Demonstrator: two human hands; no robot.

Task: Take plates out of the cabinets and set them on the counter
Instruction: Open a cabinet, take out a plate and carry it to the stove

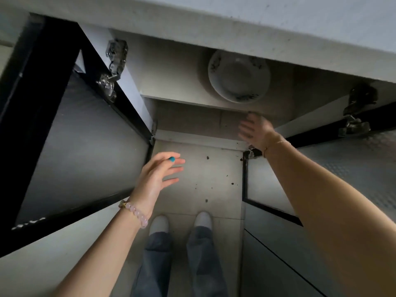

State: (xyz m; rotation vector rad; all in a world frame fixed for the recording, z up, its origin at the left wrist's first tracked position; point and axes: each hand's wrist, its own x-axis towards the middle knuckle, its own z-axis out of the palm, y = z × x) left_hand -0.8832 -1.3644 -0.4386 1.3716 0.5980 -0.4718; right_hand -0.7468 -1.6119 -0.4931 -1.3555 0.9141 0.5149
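Reaching toward the open cabinet, the right hand (255,131) has its fingers spread apart and grips nothing, though blur softens its outline. Just beyond its fingertips, on the shelf (171,82) above them, lies a white plate (239,76) with a dark rim pattern, not yet touched. Whether more plates sit under it I cannot tell.

Nearer the body, the left hand (159,176) hangs with straight, loosely parted fingers, also empty, with a pink bead bracelet (136,213) at its wrist. An open cabinet door stands outward of each hand, the left door (75,136) and the right door (353,159).

Past the plate runs the counter edge (235,28). Its top is hidden, so any plates already there go unseen. This plate, at least, remains to be gripped, lifted out and set down.
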